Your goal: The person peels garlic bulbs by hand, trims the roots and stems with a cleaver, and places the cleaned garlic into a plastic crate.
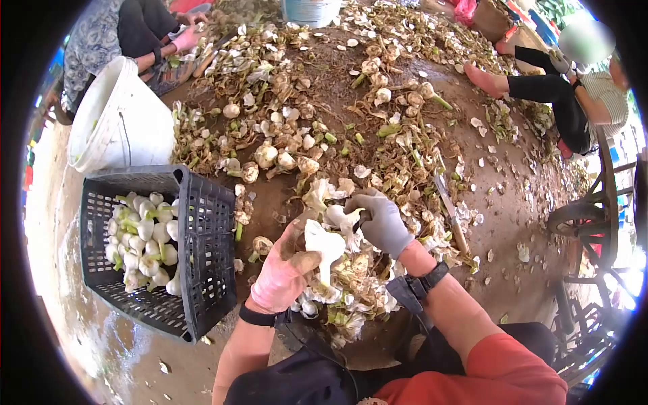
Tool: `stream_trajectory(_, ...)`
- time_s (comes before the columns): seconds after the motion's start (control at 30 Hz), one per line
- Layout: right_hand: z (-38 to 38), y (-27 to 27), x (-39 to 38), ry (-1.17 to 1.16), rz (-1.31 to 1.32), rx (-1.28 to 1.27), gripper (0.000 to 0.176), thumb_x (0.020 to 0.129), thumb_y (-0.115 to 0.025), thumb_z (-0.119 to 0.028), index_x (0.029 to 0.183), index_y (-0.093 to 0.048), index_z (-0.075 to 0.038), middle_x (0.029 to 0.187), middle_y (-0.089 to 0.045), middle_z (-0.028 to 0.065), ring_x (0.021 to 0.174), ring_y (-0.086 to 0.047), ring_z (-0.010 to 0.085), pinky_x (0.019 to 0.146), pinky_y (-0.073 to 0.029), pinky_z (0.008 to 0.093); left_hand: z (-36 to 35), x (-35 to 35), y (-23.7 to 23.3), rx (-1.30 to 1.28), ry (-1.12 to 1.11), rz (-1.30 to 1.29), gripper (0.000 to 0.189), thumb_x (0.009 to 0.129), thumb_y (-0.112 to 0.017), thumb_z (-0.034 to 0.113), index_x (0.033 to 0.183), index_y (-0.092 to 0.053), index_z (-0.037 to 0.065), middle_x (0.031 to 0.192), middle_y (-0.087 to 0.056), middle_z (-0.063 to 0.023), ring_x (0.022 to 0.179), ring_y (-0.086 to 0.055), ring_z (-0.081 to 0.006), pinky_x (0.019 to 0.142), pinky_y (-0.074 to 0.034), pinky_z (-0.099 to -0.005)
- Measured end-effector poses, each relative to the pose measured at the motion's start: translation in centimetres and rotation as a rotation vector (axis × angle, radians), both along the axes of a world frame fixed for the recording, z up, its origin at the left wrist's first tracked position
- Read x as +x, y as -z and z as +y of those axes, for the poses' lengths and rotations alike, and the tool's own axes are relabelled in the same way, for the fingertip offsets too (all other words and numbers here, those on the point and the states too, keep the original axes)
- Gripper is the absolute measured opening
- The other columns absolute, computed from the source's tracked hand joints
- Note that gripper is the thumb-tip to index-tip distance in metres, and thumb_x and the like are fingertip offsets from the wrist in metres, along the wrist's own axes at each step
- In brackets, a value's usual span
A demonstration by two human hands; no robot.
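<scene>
Sitting over a heap of peelings [354,287] on the dirt ground [277,202], the person grips a white bulb [322,244] in the left hand [283,270]. Its pink-gloved fingers are closed around the bulb's near side, with the thumb pressed across the front. The white bulb is held just above the heap, close to the near edge of the ground and in front of the person's lap, with its narrow stalk end pointing down. The right hand [381,219] (in a grey glove) has its fingers bent shut on the bulb's top, pinching a loose outer layer. Whether a blade is tucked inside that grip cannot be told.

Toward the left edge of the ground, just beside the left hand, a black basket [202,270] stands tilted, and peeled bulbs [145,243] lie inside it. A white bucket [118,118] sits beyond the basket. Unpeeled bulbs [290,148] and husks are spread across the middle of the ground beyond both hands. A knife [451,212] lies on the ground just right of the right hand. A co-worker's gloved hand [183,38] shows at the far left corner, and another person's bare foot [487,79] rests at the far right corner.
</scene>
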State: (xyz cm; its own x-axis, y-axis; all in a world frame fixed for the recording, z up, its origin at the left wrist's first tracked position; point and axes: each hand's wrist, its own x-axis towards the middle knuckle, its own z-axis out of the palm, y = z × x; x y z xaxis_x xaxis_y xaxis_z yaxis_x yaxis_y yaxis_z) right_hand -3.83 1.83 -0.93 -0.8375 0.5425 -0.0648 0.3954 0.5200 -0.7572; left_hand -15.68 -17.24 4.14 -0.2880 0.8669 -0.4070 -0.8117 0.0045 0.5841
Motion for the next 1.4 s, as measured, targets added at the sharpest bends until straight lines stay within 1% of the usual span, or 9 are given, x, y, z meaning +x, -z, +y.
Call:
stream_trajectory(0.13,-0.3,-4.9,-1.4,-0.081,0.204,-0.683,0.018,0.084,-0.069,-0.008,0.100,-0.069,-0.001,0.101,-0.069,0.0141,0.091,-0.066,0.0260,0.084,-0.051,0.0318,0.7,-0.3,-0.8,-0.117,0.029,0.349,0.087,0.072,-0.080,0.007,0.145,-0.033,0.002,0.117,-0.061,-0.0108,0.106,-0.060,-0.0181,0.093,-0.050,-0.0323)
stream_trajectory(0.3,-0.9,-5.9,-2.4,-0.338,0.113,-0.392,0.011,0.087,-0.061,-0.003,0.095,-0.069,-0.002,0.084,-0.068,0.0069,0.080,-0.063,0.0131,0.074,-0.051,0.0293,0.8,-0.3,-0.9,-0.167,0.098,0.640,0.087,0.068,-0.078,-0.001,0.144,-0.036,0.001,0.115,-0.061,-0.0119,0.105,-0.060,-0.0169,0.090,-0.051,-0.0314)
stream_trajectory(0.37,-0.4,-2.8,-2.7,-0.262,-0.186,0.123,0.009,0.081,-0.061,-0.002,0.086,-0.068,-0.004,0.077,-0.065,0.0096,0.072,-0.063,0.0187,0.068,-0.051,0.0326,0.2,-0.4,-1.8,-0.153,0.249,0.429,0.090,0.062,-0.076,-0.002,0.143,-0.037,0.001,0.117,-0.062,-0.0103,0.106,-0.060,-0.0189,0.093,-0.049,-0.0310)
stream_trajectory(0.7,-3.3,1.1,-4.9,-0.241,-0.063,-0.282,0.016,0.085,-0.060,-0.002,0.100,-0.067,-0.002,0.090,-0.071,0.0128,0.076,-0.067,0.0236,0.071,-0.054,0.0335,-4.8,-6.1,-2.4,1.396,-0.593,-0.961,0.035,0.097,-0.057,0.026,0.128,-0.054,0.010,0.097,-0.060,0.0016,0.078,-0.060,-0.0049,0.062,-0.053,-0.0224)
stream_trajectory(1.0,-13.2,5.7,-11.5,-0.529,-0.200,0.047,0.042,0.076,-0.059,0.000,0.116,-0.060,-0.010,0.122,-0.055,0.0184,0.110,-0.057,0.0369,0.092,-0.050,0.0412,-3.9,-5.3,-0.1,0.289,-0.498,-0.059,0.038,0.095,-0.063,0.030,0.127,-0.056,0.011,0.098,-0.056,0.0034,0.078,-0.051,-0.0068,0.064,-0.043,-0.0200)
stream_trajectory(1.1,-11.5,5.8,-9.3,-0.303,-0.103,-0.318,0.040,0.076,-0.061,0.001,0.115,-0.058,-0.007,0.113,-0.059,0.0207,0.099,-0.060,0.0395,0.088,-0.051,0.0421,-3.6,-4.2,-0.1,-0.217,-0.620,0.295,0.038,0.087,-0.069,0.006,0.123,-0.057,0.002,0.103,-0.062,-0.0064,0.098,-0.061,-0.0154,0.083,-0.051,-0.0273)
stream_trajectory(1.17,-9.9,4.7,-6.9,0.109,0.173,-1.307,0.030,0.089,-0.061,-0.005,0.117,-0.055,0.000,0.103,-0.065,0.0097,0.092,-0.063,0.0193,0.081,-0.052,0.0305,-3.2,-3.2,1.8,-0.371,-0.426,0.734,0.046,0.081,-0.073,0.003,0.124,-0.056,0.001,0.108,-0.062,-0.0062,0.102,-0.060,-0.0145,0.089,-0.049,-0.0278)
stream_trajectory(1.23,-8.9,2.3,-5.4,0.225,0.250,-1.560,0.024,0.097,-0.055,-0.008,0.119,-0.054,0.001,0.104,-0.063,0.0041,0.094,-0.060,0.0107,0.081,-0.050,0.0249,-1.9,-2.0,3.6,-0.359,-0.262,1.064,0.063,0.067,-0.080,0.000,0.125,-0.057,0.004,0.116,-0.058,-0.0082,0.112,-0.055,-0.0195,0.097,-0.046,-0.0331)
stream_trajectory(1.4,-7.8,-0.8,-3.5,0.192,0.178,-1.245,0.029,0.096,-0.061,-0.021,0.118,-0.061,-0.001,0.105,-0.063,0.0063,0.098,-0.059,0.0151,0.084,-0.047,0.0279,-0.3,-0.5,4.5,-0.419,-0.189,1.332,0.063,0.062,-0.077,-0.003,0.122,-0.057,0.003,0.111,-0.057,-0.0124,0.109,-0.058,-0.0257,0.095,-0.047,-0.0352)
